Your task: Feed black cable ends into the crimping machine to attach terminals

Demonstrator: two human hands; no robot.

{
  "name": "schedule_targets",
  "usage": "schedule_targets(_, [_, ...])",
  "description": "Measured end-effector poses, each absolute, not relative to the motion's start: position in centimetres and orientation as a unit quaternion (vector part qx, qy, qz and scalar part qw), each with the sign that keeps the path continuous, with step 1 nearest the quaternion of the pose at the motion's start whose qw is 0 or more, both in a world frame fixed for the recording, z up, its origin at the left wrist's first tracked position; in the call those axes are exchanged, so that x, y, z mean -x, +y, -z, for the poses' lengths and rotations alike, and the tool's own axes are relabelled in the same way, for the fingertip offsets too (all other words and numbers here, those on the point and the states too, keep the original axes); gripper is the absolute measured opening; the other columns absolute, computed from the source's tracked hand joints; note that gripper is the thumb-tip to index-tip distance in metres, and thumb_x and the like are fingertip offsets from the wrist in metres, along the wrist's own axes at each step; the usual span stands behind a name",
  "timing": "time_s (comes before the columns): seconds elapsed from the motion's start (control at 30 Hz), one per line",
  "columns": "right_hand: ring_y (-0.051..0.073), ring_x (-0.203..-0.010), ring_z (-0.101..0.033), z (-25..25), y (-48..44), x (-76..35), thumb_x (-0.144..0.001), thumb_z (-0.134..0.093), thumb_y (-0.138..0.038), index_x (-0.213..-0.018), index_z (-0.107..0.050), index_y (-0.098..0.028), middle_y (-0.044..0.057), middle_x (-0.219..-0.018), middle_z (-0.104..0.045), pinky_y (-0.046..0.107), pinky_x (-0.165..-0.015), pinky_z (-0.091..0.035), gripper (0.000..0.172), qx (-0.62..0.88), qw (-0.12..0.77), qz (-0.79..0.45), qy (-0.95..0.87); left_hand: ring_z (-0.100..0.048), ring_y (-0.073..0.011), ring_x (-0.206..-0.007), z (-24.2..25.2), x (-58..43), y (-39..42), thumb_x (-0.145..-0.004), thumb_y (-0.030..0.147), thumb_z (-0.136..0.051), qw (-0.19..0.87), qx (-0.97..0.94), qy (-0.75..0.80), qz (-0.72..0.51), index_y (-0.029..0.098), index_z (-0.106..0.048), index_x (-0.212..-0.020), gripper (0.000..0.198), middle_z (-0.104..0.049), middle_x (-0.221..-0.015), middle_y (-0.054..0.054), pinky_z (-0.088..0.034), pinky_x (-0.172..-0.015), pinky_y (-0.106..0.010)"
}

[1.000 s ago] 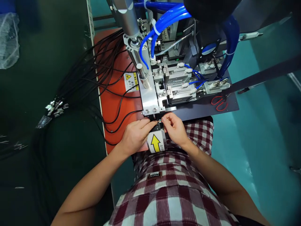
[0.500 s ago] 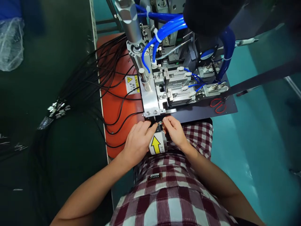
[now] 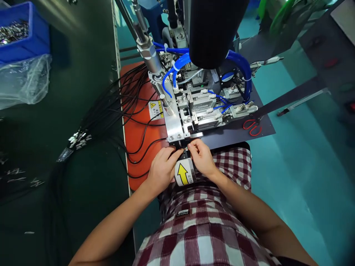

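At the front end of the machine's narrow dark track, my two hands work close together. My left hand rests at the track's left side, fingers curled, thumb and forefinger reaching over it; what they grip is hidden. My right hand pinches from the other side. Between the fingertips shows a small shiny metal part, too small to name surely. A black cable runs under my left hand. Just below is a white plate with a yellow arrow. The metal press block stands right beyond the fingers.
Black cables cross the orange-red board to a bundle with metal connectors on the dark table. A blue bin of metal parts stands far left. Red-handled scissors lie right. Blue air tubes arch over the machine.
The view has shifted, bringing the blue bin and more of the machine's back into sight. Both hands stay at the track's end, with the right fingertips slightly closer to the left ones.
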State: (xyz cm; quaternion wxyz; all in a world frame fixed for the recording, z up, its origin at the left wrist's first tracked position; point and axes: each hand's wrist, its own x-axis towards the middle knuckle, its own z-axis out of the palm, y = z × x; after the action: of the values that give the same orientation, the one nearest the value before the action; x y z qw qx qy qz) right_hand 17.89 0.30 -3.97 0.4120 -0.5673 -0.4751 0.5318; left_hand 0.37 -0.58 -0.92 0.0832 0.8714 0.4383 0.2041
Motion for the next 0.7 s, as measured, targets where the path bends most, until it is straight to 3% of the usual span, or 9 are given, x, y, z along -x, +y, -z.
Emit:
schedule_targets(0.1, [0.011,-0.051,-0.043,4.0,0.4,-18.0,-0.091,-0.051,-0.040,-0.075,-0.049,-0.022,-0.005,-0.056,-0.047,0.026,-0.052,-0.032,0.024,0.567,0.411,-0.514,-0.496,-0.055,-0.0223,-0.092,1.0,-0.4,-0.6,-0.092,0.012,-0.041,0.094,-0.872,0.434,-0.207,0.016,-0.060,-0.120,0.034,-0.059,-0.102,-0.012,-0.051,-0.077,-0.035])
schedule_targets(0.3, [0.008,-0.047,-0.039,5.1,0.7,-17.6,-0.087,-0.054,-0.049,-0.074,-0.047,-0.020,-0.008,-0.055,-0.040,0.023,-0.048,-0.030,0.032,0.491,0.426,-0.666,-0.365,-0.054,-0.0223,-0.090,0.8,-0.7,-0.6,-0.091,0.010,-0.040,0.084,-0.874,0.438,-0.194,0.011,-0.061,-0.116,0.033,-0.060,-0.102,-0.013,-0.051,-0.077,-0.034])
schedule_targets(0.5, [0.010,-0.051,-0.045,5.5,0.3,-17.9,-0.090,-0.049,-0.054,-0.072,-0.046,-0.021,-0.006,-0.058,-0.047,0.025,-0.052,-0.037,0.038,0.517,0.429,-0.622,-0.402,-0.054,-0.0223,-0.084,0.7,-1.0,-0.6,-0.091,0.012,-0.040,0.074,-0.878,0.438,-0.178,0.012,-0.062,-0.117,0.033,-0.061,-0.100,-0.013,-0.049,-0.071,-0.033])
schedule_targets(0.7, [0.010,-0.048,-0.038,5.8,0.1,-16.9,-0.087,-0.055,-0.050,-0.075,-0.047,-0.022,-0.008,-0.054,-0.041,0.024,-0.047,-0.030,0.032,0.515,0.467,-0.614,-0.373,-0.054,-0.0234,-0.086,0.6,-1.6,-0.5,-0.092,0.011,-0.039,0.047,-0.877,0.454,-0.153,0.009,-0.062,-0.117,0.034,-0.061,-0.102,-0.014,-0.050,-0.075,-0.035])
